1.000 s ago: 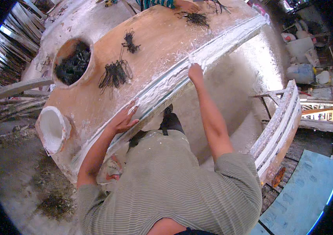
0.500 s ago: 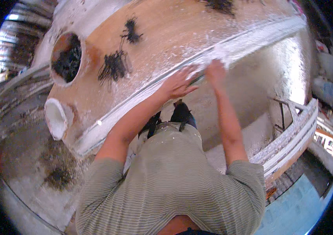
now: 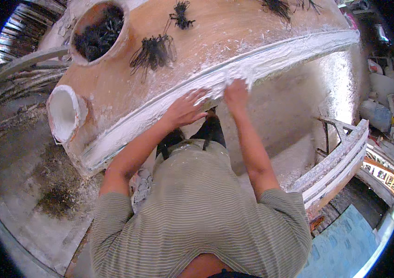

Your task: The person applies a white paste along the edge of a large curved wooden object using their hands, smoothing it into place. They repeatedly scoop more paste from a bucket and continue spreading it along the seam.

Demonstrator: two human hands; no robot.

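Note:
A long strip coated in white, plaster-like paste runs along the near edge of a tan, wood-coloured table. My left hand lies on the strip with its fingers stretched out and nothing in them. Just to its right, my right hand is closed against the same strip, its knuckles up. Ragged white material shows around its fingertips, but what it grips is hidden.
A tub of dark, stringy material and a white-lined bucket stand at the table's left end. Black tied bundles lie on the tabletop. A white-crusted ribbed frame is at the right, near a blue sheet.
Both hands have shifted left along the white strip, the right one closer to the left. The view has also moved, so the tub and bundles appear higher and farther right.

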